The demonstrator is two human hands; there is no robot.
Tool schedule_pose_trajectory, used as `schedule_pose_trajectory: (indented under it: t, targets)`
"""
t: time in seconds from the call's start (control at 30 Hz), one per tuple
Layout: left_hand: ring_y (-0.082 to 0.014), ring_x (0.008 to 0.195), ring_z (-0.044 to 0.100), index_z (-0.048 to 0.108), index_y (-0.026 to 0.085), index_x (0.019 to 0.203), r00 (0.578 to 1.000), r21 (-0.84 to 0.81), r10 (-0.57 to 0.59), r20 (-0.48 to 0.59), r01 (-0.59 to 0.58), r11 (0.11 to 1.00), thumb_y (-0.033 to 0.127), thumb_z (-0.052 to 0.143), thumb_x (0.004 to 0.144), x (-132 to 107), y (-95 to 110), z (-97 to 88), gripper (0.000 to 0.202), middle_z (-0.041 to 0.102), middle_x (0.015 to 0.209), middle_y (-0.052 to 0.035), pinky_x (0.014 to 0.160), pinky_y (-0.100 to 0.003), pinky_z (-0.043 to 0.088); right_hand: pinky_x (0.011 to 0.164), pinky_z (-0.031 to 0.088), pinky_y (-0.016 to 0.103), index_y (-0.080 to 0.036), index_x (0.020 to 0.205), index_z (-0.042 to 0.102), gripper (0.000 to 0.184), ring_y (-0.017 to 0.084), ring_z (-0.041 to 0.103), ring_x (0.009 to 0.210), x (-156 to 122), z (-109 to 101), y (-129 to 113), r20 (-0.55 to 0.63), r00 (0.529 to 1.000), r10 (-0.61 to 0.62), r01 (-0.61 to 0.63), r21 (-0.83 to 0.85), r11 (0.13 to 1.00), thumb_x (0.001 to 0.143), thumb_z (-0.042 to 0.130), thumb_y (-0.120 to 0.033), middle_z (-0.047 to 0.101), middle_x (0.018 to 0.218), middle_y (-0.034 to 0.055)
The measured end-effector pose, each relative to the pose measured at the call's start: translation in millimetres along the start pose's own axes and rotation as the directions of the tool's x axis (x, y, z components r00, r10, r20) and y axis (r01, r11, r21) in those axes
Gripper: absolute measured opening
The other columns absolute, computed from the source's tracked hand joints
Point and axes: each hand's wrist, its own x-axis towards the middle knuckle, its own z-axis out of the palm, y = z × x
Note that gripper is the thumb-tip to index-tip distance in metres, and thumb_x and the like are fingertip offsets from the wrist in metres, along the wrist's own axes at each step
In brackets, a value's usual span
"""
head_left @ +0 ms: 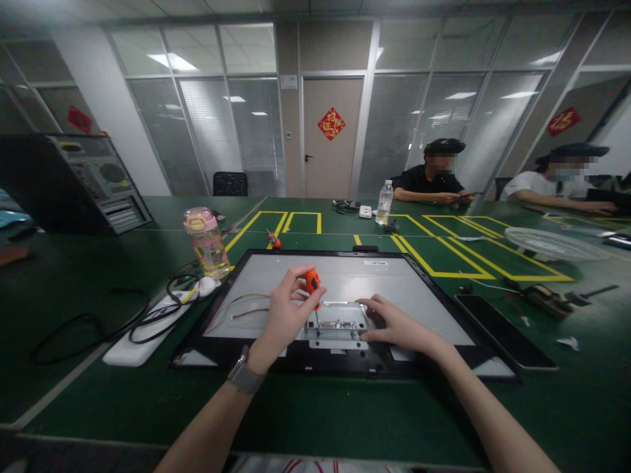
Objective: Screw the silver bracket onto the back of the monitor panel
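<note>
A monitor panel (419,295) lies flat on the green table, its grey metal back facing up inside a black frame. At its lower middle sits a metal bracket (340,343) with a row of connector ports. My left hand (290,309) is closed around the orange handle of a screwdriver (312,281), which stands nearly upright with its shaft down at the bracket's left side; the tip is too small to make out. My right hand (392,324) rests at the bracket's right edge, fingers bent and apart, touching it. Thin wires (246,309) run across the panel left of my left hand.
A pink-lidded bottle (207,246) and a white power strip (142,335) with black cables stand left. A dark flat slab (505,332) lies right. Behind are another orange-handled tool (275,242) and a water bottle (384,202). Two people sit at the far right.
</note>
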Motion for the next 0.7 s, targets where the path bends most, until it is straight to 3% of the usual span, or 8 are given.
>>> schedule_pose_trajectory:
  t: [0.3,0.5,0.7]
  targets:
    - [-0.0125,0.071,0.062,0.059,0.022,0.11,0.999,-0.004,0.037,0.02,-0.037,0.999,0.027,0.065,0.081,-1.3,4.7,-1.3,0.03,0.063,0.086,-0.0024,0.053,-0.019,0.056,0.09,0.046,0.036,-0.02,0.132,0.048,0.063,0.023,0.056,0.097,-0.4,0.2,-1.1,-0.001,1.0,0.006,-0.006,-0.023,1.0,0.075,0.067,-0.039,0.051,0.111,0.0081]
    - [-0.0176,0.084,0.058,0.064,0.02,0.085,0.969,0.096,0.209,-0.134,-0.197,0.976,0.025,0.067,0.079,2.1,9.8,-6.8,0.009,0.059,0.082,-0.003,0.076,-0.031,0.053,0.092,0.045,0.038,-0.02,0.132,0.048,0.063,0.024,0.056,0.099,-0.7,-0.1,0.7,0.0,1.0,0.009,-0.009,-0.011,1.0,0.075,0.067,-0.04,0.051,0.111,0.0081]
    - [-0.0157,0.08,0.058,0.064,0.018,0.091,0.991,-0.046,0.104,-0.086,-0.108,0.993,0.022,0.059,0.085,4.9,13.4,-8.2,0.009,0.057,0.085,-0.0036,0.075,-0.028,0.049,0.094,0.044,0.037,-0.02,0.132,0.047,0.063,0.025,0.056,0.102,-1.5,-1.0,-1.1,0.013,1.0,0.01,-0.01,-0.007,1.0,0.076,0.066,-0.041,0.05,0.111,0.0085]
